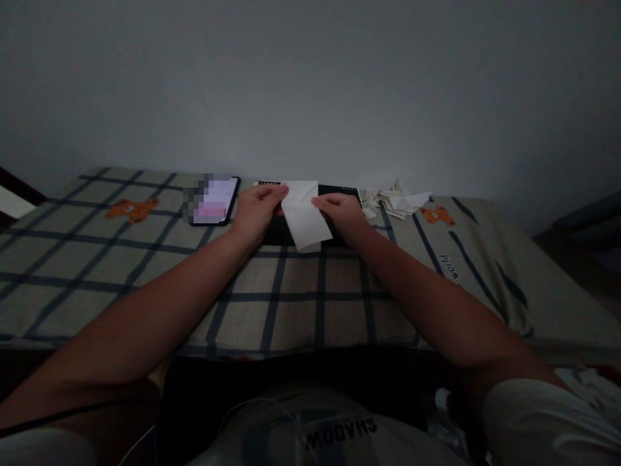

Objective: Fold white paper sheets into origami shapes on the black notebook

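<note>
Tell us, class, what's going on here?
A person holds a white paper up with both bare hands, the left hand and right hand pinching its opposite sides. Behind it is a black thing on the checked cloth. A phone lies to the left, some pale scraps to the right.

This is looking like a room in a home. A plain grey wall (310, 84) is rising along the far side, and just before it a cloth-covered table (295, 310) is showing homely checks and orange bear prints (132, 210). A lit phone (219, 194) is lying on the left, adding a domestic touch.
</note>
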A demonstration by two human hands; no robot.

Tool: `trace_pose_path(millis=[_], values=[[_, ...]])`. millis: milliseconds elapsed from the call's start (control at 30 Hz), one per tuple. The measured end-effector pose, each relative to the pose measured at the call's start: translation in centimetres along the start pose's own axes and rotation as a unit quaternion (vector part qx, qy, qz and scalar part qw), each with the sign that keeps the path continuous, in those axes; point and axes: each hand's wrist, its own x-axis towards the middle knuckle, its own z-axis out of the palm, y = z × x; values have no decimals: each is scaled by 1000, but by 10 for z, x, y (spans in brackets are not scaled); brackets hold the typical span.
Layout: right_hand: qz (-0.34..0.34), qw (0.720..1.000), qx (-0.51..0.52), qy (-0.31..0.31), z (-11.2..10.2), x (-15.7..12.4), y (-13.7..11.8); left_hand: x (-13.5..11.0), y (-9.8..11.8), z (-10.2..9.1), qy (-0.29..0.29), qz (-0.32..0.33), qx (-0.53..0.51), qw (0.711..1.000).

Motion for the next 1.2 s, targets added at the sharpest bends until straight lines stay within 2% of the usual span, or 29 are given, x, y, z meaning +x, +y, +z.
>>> trace_pose_path(millis=[167, 333, 400, 500, 600, 767, 900, 1100, 1200], values=[[-22, 1000, -19, -8, 0, -2, -3, 1, 1, 1, 4, -10, -25, 1000], [-46, 998, -24, -27, 1, -2, 0, 5, 2, 1, 45, 7, -33, 998], [-48, 998, -25, -23, 0, -2, 0, 5, 2, 0, 21, -25, -54, 998], [-38, 999, -21, 0, -4, 0, 0, 5, 3, -3, -72, -102, -51, 991], [-21, 999, -15, 31, -8, 3, 0, 3, 2, -5, -122, -119, -15, 985], [-21, 999, 2, 39, -9, 7, 2, 0, 0, -3, -100, -85, 33, 991], [-9, 999, 30, 43, -7, 6, 2, 1, -2, -3, -90, -66, 23, 993], [-5, 997, 29, 68, -7, 6, 0, 0, -1, -5, -155, -142, -13, 978], [-3, 997, 55, 55, -6, 7, 2, 0, 0, -5, -144, -147, 7, 979]])
